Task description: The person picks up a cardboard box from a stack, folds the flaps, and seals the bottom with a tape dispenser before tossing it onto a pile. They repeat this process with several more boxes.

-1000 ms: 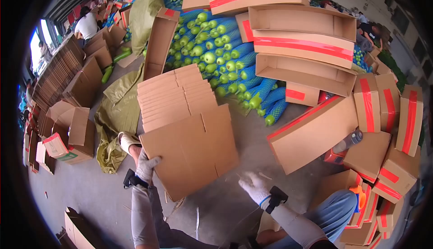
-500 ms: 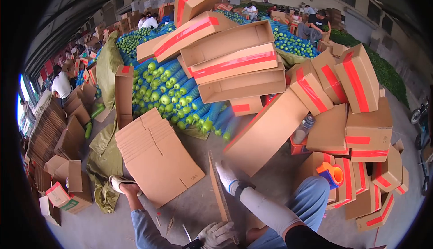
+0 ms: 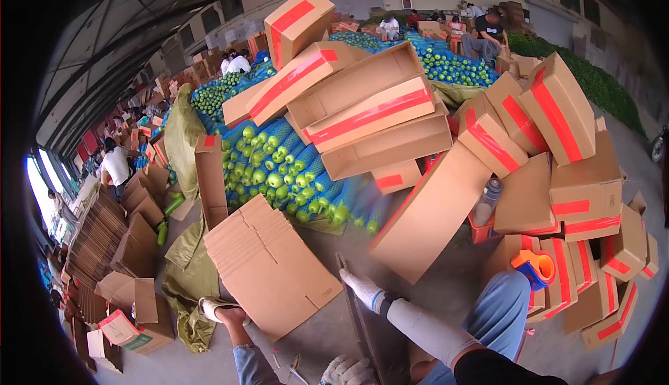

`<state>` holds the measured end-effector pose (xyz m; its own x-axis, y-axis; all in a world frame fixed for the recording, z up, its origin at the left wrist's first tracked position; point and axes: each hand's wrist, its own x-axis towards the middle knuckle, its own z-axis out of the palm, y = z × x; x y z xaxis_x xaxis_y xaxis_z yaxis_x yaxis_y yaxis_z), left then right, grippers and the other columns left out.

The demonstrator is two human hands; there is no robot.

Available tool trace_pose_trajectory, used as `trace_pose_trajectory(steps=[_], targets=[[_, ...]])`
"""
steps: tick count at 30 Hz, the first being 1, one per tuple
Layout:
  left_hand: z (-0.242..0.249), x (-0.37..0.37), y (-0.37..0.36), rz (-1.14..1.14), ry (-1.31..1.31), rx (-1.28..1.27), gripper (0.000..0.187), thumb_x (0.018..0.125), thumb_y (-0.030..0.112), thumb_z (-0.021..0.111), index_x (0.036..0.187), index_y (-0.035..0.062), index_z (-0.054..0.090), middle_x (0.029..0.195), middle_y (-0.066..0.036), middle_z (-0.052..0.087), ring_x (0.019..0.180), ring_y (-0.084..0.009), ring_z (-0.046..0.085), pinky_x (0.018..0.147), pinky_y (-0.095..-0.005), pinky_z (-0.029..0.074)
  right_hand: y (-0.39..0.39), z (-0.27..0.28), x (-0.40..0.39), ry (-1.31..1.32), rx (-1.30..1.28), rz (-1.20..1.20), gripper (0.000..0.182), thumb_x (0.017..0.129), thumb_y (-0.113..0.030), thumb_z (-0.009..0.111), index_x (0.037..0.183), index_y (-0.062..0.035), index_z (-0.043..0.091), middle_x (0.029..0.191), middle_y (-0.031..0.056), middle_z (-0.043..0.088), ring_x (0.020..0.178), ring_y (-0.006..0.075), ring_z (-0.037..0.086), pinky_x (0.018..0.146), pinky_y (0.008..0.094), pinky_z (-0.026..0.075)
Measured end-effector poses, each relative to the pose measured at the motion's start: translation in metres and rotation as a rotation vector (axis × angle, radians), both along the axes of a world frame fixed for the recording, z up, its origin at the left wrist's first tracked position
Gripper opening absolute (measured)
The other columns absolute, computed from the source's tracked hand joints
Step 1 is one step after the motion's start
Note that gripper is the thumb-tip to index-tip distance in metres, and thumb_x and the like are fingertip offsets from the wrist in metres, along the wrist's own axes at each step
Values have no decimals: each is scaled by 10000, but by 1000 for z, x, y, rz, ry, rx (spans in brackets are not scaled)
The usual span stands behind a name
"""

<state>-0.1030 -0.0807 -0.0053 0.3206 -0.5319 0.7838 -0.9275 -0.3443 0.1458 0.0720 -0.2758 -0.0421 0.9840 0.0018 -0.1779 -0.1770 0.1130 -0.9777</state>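
A flattened cardboard box stands nearly edge-on between my hands, showing as a thin strip. My right hand, in a white glove with a grey sleeve above it, has its fingers together at the far end of the strip. At the bottom edge of the view, my left hand, in a grey knitted glove, is curled at the near end, partly cut off. A stack of flattened boxes lies just left of my hands. An orange and blue tape dispenser sits on a box beside my knee.
Taped boxes are piled on the right. Open long boxes lean over green produce in blue netting. A bottle stands by the right pile. Green sacking lies on the left; several people sit farther back.
The view has shifted, so the boxes appear farther right and my left hand lower. The flattened box between my hands now shows a thinner, darker edge.
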Motion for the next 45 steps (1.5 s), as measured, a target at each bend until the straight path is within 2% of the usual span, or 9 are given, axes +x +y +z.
trace_pose_trajectory(steps=[7,14,17,25,32,35,38,43,45], targets=[[-7,84,32,-536,17,849,99,767,282,542,806,192,527,801,-18,501,827,-187,575,778,-369,497,-24,13,14,-189,-1037,39,291,919,-259,525,977,9,620,1019,278,653,953,419,646,827,492,508],[25,129,103,-20,8,896,239,686,383,589,669,170,483,685,-32,514,680,-242,561,637,-378,427,-8,27,-152,-339,-1208,170,154,829,-210,570,793,-68,617,704,193,668,562,351,665,513,494,504],[10,137,92,-109,81,848,219,680,360,615,654,167,512,666,-28,514,645,-244,547,630,-388,430,44,24,-189,-351,-1532,-38,312,813,-155,572,1082,2,584,755,134,619,570,312,662,473,455,501],[-35,125,40,123,-14,395,201,730,229,689,702,119,524,700,-85,500,628,-283,531,553,-416,412,60,40,-126,-48,-1490,264,614,842,-100,568,1408,49,379,1071,199,557,787,345,695,632,423,573],[20,55,109,169,1020,280,534,958,499,507,1222,46,607,1310,-220,558,1222,-373,537,971,-455,454,54,15,-133,-250,-1147,650,792,905,-327,577,1460,117,228,1514,380,191,1199,456,538,980,464,475],[27,11,104,174,992,862,827,855,652,562,1447,90,430,1541,-215,322,1461,-418,210,1127,-587,272,59,-32,-141,207,-836,987,618,894,-384,602,1310,63,500,1296,298,518,1172,435,535,995,456,440],[20,-12,59,415,980,1077,848,825,703,549,1436,120,469,1586,-200,225,1475,-461,101,1136,-603,247,58,-39,-167,-265,-708,648,467,934,-364,572,1218,7,587,1197,239,606,1102,382,594,939,435,480],[-5,48,102,16,508,888,766,778,622,639,1351,123,547,1420,-224,423,1377,-455,304,1096,-623,288,13,37,-111,-200,-512,657,391,949,-290,594,1243,-33,608,1205,155,642,1069,326,647,951,403,495],[18,54,103,38,894,767,733,764,605,665,1303,116,580,1335,-211,503,1347,-441,343,1094,-631,279,-16,32,-107,-407,-607,686,453,945,-278,616,1317,-27,552,1278,150,603,1125,319,623,981,375,478]])
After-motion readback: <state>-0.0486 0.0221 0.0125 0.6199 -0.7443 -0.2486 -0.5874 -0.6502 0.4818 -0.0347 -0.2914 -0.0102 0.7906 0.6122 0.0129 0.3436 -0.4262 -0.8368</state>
